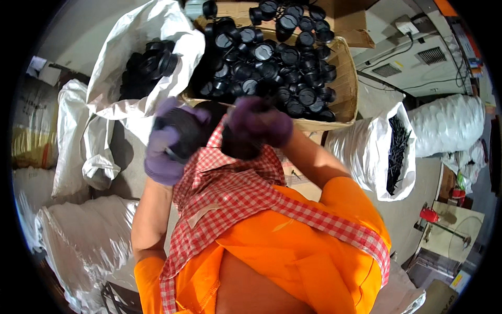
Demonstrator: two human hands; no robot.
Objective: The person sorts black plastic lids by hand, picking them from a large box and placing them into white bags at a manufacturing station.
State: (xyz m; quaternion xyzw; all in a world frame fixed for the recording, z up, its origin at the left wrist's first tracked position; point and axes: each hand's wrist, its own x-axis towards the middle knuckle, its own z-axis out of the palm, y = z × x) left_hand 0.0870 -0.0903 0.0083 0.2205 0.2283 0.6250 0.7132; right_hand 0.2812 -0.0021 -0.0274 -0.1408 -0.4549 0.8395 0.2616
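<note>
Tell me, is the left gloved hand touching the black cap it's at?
Touching: the head view shows the left hand's purple-gloved fingers wrapped around the black cap.

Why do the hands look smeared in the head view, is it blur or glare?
Head view: motion blur smears both gloved hands, left hand and right hand, and the black parts they hold; the black caps in the cardboard box stay sharper, with small highlights; fisheye bends edges toward the dark rim.

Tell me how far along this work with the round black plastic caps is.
Done: some round black plastic caps already sit in the white woven sack. In hand: the purple-gloved left hand and right hand each grip a black piece. Left: the cardboard box remains heaped with caps, so most looks undone.
</note>
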